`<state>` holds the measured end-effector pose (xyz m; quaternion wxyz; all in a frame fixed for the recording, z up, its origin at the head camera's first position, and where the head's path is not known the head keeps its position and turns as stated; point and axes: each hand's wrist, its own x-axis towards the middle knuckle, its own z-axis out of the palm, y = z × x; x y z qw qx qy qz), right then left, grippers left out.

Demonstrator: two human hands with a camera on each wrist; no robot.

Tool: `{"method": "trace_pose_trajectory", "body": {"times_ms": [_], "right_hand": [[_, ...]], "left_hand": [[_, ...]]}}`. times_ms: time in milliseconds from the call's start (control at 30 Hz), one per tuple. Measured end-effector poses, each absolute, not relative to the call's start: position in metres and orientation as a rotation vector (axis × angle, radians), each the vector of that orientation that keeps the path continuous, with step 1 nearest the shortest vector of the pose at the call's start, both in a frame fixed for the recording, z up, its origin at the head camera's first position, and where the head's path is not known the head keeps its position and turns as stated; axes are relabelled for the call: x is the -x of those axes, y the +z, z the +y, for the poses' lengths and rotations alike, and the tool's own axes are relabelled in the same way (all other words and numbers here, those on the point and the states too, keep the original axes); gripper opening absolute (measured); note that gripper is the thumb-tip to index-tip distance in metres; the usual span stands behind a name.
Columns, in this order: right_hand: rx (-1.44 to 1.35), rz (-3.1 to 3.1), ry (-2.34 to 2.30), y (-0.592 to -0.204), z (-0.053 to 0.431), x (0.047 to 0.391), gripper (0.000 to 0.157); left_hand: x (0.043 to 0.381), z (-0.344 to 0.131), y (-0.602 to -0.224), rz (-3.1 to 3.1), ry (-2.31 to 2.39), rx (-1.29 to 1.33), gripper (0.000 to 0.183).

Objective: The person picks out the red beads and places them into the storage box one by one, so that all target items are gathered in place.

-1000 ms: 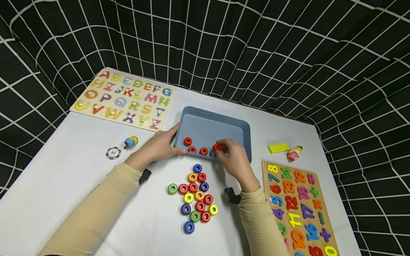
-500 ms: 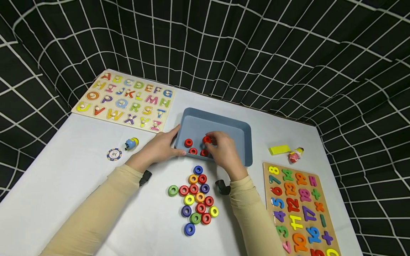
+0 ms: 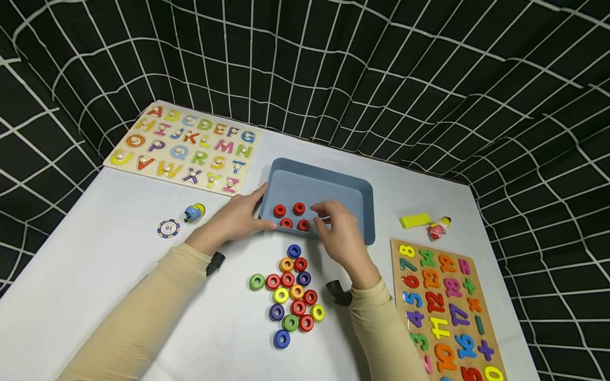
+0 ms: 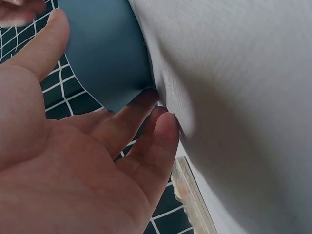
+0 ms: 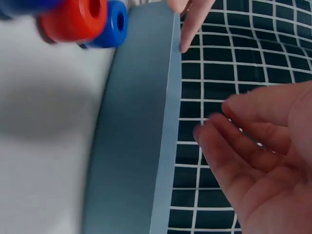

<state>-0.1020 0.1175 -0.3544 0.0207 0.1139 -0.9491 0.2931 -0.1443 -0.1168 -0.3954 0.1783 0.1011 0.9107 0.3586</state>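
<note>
A shallow blue-grey tray lies on the white table with several red rings grouped in its near left part. My left hand steadies the tray's near left corner, thumb and fingers spread along the outside; in the left wrist view its fingertips touch the base of the tray wall. Over the near side of the tray, my right hand hovers just right of the rings, thumb and fingers parted with nothing between them. The right wrist view shows that hand beyond the tray rim, its fingers loosely bent.
Several coloured rings lie loose in front of the tray. A letter puzzle board is at back left, a number board at right. Small figurines, a poker chip and a yellow block lie around. Black gridded cloth hangs behind.
My right hand has carried a red ring leftward within the tray, set it down behind the other red rings and let go, then drawn slightly right. My left hand stays at the corner.
</note>
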Motion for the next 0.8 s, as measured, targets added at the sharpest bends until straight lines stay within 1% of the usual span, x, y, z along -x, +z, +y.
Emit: {"method": "trace_pose_trajectory", "body": {"times_ms": [267, 433, 633, 800], "right_hand": [[-0.264, -3.207, 0.942, -0.363, 0.134, 0.049, 0.01], [-0.335, -3.389, 0.979, -0.372, 0.138, 0.023, 0.013], [-0.393, -3.415, 0.939, -0.377, 0.135, 0.009, 0.021], [-0.399, -3.389, 0.903, -0.377, 0.136, 0.006, 0.021]], "left_hand": [[0.144, -0.116, -0.395, 2.563, 1.025, -0.279, 0.102], [0.145, -0.118, -0.396, 2.565, 1.012, -0.265, 0.103], [0.145, -0.118, -0.396, 2.563, 1.007, -0.265, 0.103], [0.146, -0.116, -0.396, 2.56, 1.006, -0.287, 0.103]]}}
